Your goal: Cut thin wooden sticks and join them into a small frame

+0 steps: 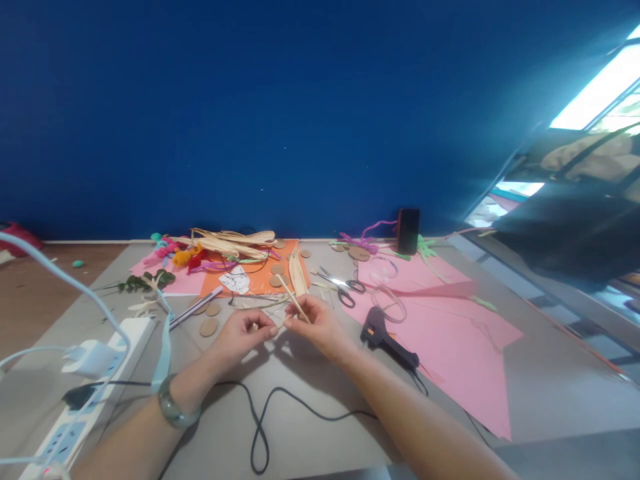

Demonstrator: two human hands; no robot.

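Over the middle of the table, both hands pinch a thin pale raffia strip (293,297). My right hand (323,327) is closed on it, and a length sticks up and to the left past the fingers. My left hand (245,337) has thumb and forefinger pressed together at the strip's lower end, close to the right fingertips. How the strip is folded between the fingers is too small to make out. Just beyond the hands lies a raffia bundle (299,270). Scissors (344,287) rest to the right of it, with a black glue gun (387,340) nearer my right forearm.
A power strip (127,340) with plugs stands at the left, and a black cable (300,417) loops before me. Pink paper (465,353) covers the right side. Orange paper (210,283), more raffia (225,243) and wooden discs (209,327) lie beyond. A phone (408,231) leans on the blue wall.
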